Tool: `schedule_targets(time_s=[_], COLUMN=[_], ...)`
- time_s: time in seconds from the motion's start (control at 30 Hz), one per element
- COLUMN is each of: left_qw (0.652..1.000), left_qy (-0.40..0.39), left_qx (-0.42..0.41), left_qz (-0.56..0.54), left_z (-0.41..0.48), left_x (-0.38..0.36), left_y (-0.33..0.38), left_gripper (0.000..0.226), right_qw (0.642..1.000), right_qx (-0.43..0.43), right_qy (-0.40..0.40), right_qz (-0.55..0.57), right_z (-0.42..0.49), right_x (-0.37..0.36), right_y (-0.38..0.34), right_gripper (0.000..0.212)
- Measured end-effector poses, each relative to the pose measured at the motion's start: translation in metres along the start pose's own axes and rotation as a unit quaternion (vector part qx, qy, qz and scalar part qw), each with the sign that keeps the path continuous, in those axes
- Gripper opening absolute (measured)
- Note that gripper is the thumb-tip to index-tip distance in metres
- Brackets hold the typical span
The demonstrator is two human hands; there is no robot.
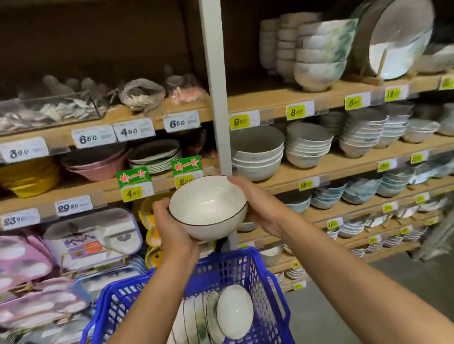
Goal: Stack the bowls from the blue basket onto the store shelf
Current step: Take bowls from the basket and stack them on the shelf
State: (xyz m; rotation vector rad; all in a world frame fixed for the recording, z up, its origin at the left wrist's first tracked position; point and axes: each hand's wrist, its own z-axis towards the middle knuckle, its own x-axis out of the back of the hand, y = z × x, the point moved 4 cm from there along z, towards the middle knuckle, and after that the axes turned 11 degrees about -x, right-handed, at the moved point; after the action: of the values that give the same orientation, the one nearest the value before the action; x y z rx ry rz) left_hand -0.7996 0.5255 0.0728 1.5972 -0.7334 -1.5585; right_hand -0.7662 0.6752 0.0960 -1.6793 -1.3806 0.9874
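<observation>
I hold one white bowl (208, 207) with a thin dark rim in front of the shelves, above the blue basket (264, 273). My left hand (171, 228) grips its left side and underside. My right hand (257, 204) grips its right rim. Down in the basket lie several more white bowls (229, 315), nested on their sides. Straight ahead, just right of the white upright post (216, 79), a stack of similar white bowls (256, 154) stands on the wooden store shelf (339, 165).
Shelves to the right carry many stacks of bowls and a leaning plate (398, 36). To the left are yellow bowls (27, 178), pink bowls, plates and divided trays (91, 238). Price tags line the shelf edges. Grey floor (426, 279) shows at lower right.
</observation>
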Motion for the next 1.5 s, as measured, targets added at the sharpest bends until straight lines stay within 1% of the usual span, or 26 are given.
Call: schedule_targets(time_s=[0.03,0.1,0.17,0.23,0.4,0.5,0.6,0.73,0.87,0.9,1.0,1.13,1.2,1.27,1.5], left_qw=[1.0,1.0,0.998,0.997,0.994,0.992,0.988,0.986,0.985,0.984,0.985,0.984,0.985,0.986,0.983], left_qy=[-0.007,-0.026,-0.055,-0.076,-0.109,-0.127,-0.153,-0.163,-0.171,-0.174,-0.173,-0.174,-0.171,-0.163,-0.181], left_qx=[-0.005,-0.004,-0.005,-0.013,0.0,-0.006,-0.013,0.013,0.013,0.017,0.023,0.02,0.022,0.03,0.019], left_qz=[-0.006,-0.012,-0.018,-0.014,0.004,0.005,0.016,0.031,0.012,0.012,0.01,0.017,0.024,0.028,0.02], left_z=[-0.001,-0.005,-0.01,-0.015,-0.032,-0.046,-0.064,-0.084,-0.1,-0.103,-0.105,-0.102,-0.095,-0.086,-0.035], left_x=[-0.011,-0.033,-0.056,-0.078,-0.134,-0.175,-0.214,-0.26,-0.307,-0.316,-0.344,-0.37,-0.381,-0.389,-0.409], left_y=[0.007,0.016,0.022,0.027,0.021,0.008,-0.007,-0.034,-0.058,-0.062,-0.074,-0.081,-0.083,-0.084,-0.078], left_gripper=[0.036,0.035,0.034,0.035,0.028,0.031,0.041,0.035,0.052,0.053,0.043,0.044,0.036,0.028,0.029], right_qw=[0.998,0.984,0.971,0.962,0.952,0.946,0.944,0.943,0.941,0.94,0.94,0.938,0.936,0.935,0.929], right_qx=[0.037,0.091,0.118,0.137,0.178,0.196,0.196,0.187,0.195,0.194,0.201,0.209,0.209,0.202,0.193], right_qy=[0.01,0.032,0.058,0.082,0.108,0.122,0.14,0.166,0.176,0.179,0.176,0.165,0.169,0.174,0.151], right_qz=[0.052,0.151,0.202,0.22,0.225,0.226,0.225,0.219,0.214,0.214,0.212,0.224,0.228,0.234,0.279], right_z=[-0.006,-0.019,-0.031,-0.04,-0.062,-0.076,-0.089,-0.102,-0.111,-0.112,-0.112,-0.106,-0.101,-0.092,-0.05], right_x=[0.0,0.002,0.013,0.028,0.083,0.125,0.167,0.224,0.276,0.286,0.317,0.342,0.349,0.352,0.353], right_y=[-0.009,-0.024,-0.035,-0.044,-0.062,-0.071,-0.075,-0.079,-0.085,-0.086,-0.094,-0.107,-0.117,-0.126,-0.168], right_gripper=[0.039,0.032,0.026,0.024,0.025,0.025,0.029,0.028,0.026,0.026,0.026,0.032,0.026,0.027,0.031])
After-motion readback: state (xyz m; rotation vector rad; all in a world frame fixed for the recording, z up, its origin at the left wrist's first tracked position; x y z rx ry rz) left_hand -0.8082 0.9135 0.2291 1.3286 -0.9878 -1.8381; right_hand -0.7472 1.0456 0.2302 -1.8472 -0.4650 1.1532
